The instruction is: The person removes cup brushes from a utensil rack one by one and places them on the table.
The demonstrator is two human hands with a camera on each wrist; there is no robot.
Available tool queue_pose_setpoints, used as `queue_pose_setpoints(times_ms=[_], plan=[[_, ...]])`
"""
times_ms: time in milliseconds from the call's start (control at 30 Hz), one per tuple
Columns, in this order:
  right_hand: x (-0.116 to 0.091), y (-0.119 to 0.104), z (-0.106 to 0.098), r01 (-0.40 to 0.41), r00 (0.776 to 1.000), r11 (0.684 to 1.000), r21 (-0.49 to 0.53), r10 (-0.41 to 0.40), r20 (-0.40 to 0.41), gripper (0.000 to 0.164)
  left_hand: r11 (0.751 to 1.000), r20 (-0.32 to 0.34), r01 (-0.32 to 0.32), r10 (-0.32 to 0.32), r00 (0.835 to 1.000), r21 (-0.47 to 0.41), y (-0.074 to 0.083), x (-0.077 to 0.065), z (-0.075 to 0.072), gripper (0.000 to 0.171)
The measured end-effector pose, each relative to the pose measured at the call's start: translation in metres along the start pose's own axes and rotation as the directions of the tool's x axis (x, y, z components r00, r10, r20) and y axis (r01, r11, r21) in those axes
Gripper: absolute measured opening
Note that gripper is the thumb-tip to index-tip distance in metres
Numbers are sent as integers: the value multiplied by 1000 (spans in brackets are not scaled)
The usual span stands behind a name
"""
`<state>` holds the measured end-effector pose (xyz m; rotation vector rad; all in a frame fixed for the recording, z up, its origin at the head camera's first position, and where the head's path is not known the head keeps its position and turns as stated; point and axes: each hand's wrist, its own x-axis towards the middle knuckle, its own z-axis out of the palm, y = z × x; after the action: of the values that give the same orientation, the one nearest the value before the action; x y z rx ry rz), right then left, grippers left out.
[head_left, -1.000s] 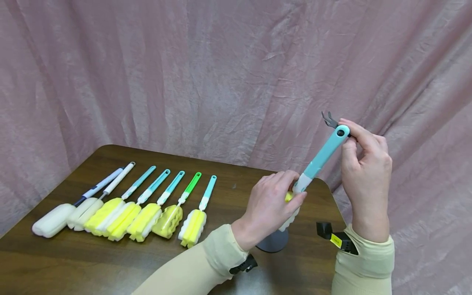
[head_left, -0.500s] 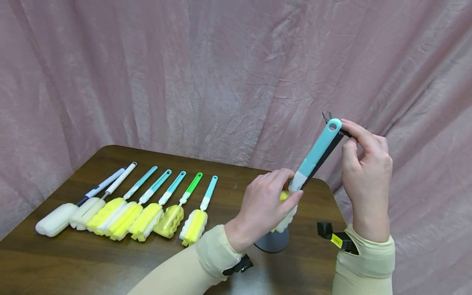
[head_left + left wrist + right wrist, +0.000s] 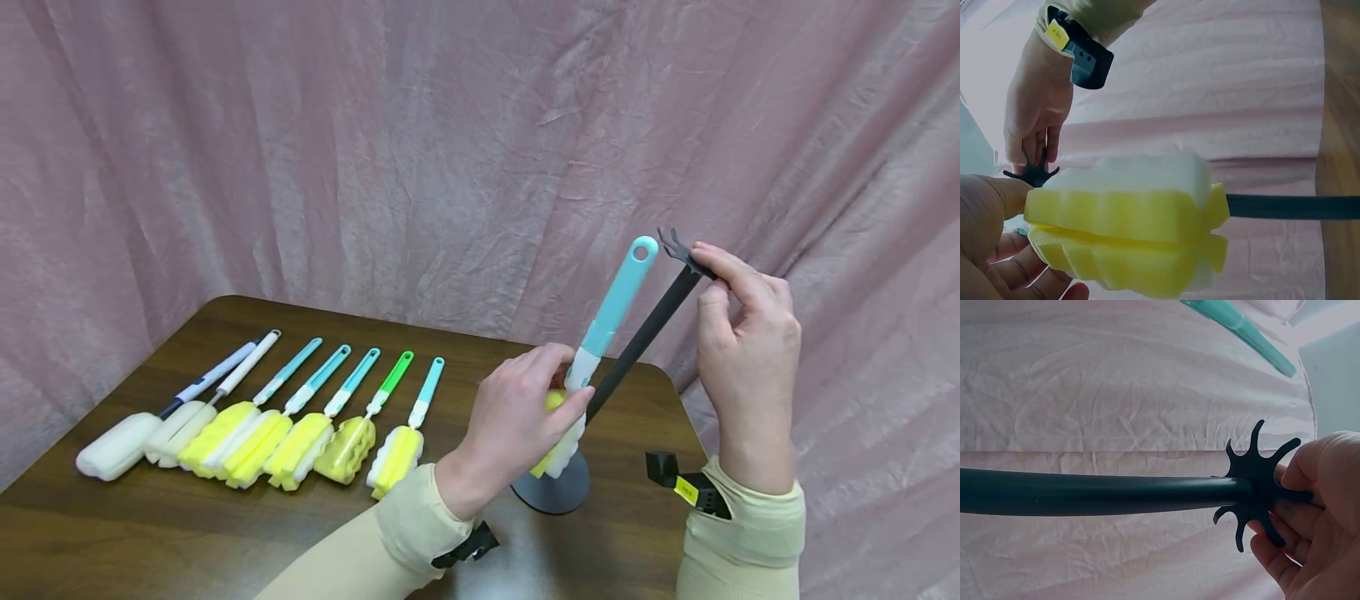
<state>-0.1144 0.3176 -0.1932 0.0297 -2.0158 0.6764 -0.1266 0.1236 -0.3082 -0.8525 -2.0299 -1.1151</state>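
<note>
My left hand (image 3: pixel 517 417) grips a sponge bottle brush by its neck, its turquoise handle (image 3: pixel 617 300) pointing up and leaning right. The yellow and white sponge head (image 3: pixel 1116 219) hangs below the fingers in the left wrist view. Just right of the brush stands a black rack with a round base (image 3: pixel 551 492), a slanting pole (image 3: pixel 648 333) and a crown of curved hooks (image 3: pixel 1260 469). My right hand (image 3: pixel 750 333) pinches the hook crown between thumb and fingers. Brush and hooks are apart.
Several sponge brushes lie in a row on the left of the wooden table (image 3: pixel 300 542), one with a green handle (image 3: pixel 393 379). The leftmost has a white sponge head (image 3: pixel 116 446). A pink curtain (image 3: pixel 450 167) hangs behind the table.
My left hand has moved left with the brush, taking its handle away from in front of the hooks and pole. The right hand has stayed on the hook crown.
</note>
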Motion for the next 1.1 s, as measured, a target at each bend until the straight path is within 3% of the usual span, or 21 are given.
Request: queue_pose_setpoints(times_ms=[267, 600, 1100], plan=[[-1, -7, -2, -18, 1000, 1000, 3, 18, 5, 39, 1000, 0, 31, -31, 1000, 1, -9, -7, -10, 27], [-1, 1, 2, -5, 1000, 1000, -4, 5, -1, 40, 996, -7, 89, -89, 996, 11, -23, -15, -23, 26], [0, -1, 2, -14, 1000, 1000, -24, 14, 0, 39, 983, -20, 165, -164, 986, 76, -39, -25, -35, 28]])
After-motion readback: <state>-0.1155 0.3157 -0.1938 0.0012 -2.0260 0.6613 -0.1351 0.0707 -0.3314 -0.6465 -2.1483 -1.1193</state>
